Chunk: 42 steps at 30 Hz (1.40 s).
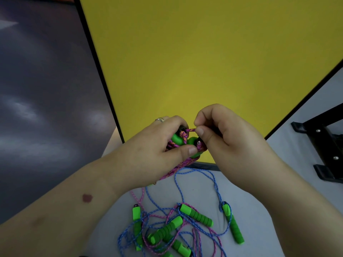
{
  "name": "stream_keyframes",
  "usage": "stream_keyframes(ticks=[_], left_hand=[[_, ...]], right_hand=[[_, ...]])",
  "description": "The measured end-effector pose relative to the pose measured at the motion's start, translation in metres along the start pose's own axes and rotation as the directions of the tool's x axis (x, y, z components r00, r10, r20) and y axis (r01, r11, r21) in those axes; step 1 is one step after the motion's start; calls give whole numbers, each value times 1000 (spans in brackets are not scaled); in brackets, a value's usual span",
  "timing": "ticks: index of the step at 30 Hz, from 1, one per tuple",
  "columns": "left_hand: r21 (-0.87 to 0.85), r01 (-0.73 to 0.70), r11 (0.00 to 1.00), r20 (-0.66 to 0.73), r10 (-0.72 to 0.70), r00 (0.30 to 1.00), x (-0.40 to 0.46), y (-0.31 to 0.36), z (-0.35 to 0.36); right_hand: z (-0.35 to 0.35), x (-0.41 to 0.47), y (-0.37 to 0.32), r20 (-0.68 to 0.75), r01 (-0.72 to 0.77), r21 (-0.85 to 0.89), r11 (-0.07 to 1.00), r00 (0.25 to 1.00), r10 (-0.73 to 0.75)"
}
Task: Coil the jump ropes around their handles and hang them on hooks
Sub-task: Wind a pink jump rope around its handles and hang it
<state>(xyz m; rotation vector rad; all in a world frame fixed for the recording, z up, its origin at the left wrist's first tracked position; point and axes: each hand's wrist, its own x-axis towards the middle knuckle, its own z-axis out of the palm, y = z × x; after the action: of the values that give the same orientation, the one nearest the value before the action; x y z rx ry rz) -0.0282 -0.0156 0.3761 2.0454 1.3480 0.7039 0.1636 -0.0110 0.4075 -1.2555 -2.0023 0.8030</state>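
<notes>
STEP: coiling first rope, none hung yet | LEFT: left hand [157, 145] clasps paired green foam handles [183, 140] wrapped in pink braided cord [178, 167], centre frame | RIGHT: right hand [222, 132] pinches cord end | LEFT TO DO: tangled blue and pink ropes with green handles [185, 225] at 6 o'clock on grey table [259, 182]; hooks not visible

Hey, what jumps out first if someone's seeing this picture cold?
Probably the bright yellow panel filling the upper middle. In front of it, the left hand grips green foam handles wrapped in pink braided rope while the right hand pinches a loop. Below lies a tangle of blue and pink ropes with green handles.
</notes>
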Motion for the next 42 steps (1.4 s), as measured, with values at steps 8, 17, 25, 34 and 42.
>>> stream_keyframes(ticks=[8, 17, 25, 34, 42], left_hand=[[-37, 8, 999, -56, -10, 998, 1, 4, 2], [-435, 50, 899, -66, -88, 994, 2, 1, 2], [-611, 60, 789, -83, -139, 987, 3, 4, 1], [-655, 68, 752, -70, -151, 986, 2, 6, -3], [-712, 57, 700, -51, -132, 990, 3, 9, -4]], right_hand=[[-10, 4, 10, 97, -138, 325, 936, 989, 112], [-7, 7, 10, 54, -160, 543, 824, 986, 155], [-5, 5, 0, -125, -58, 571, 819, 980, 157], [4, 7, -1, -117, -83, 598, 797, 975, 190], [11, 2, -5, -240, -34, 478, 878, 956, 168]])
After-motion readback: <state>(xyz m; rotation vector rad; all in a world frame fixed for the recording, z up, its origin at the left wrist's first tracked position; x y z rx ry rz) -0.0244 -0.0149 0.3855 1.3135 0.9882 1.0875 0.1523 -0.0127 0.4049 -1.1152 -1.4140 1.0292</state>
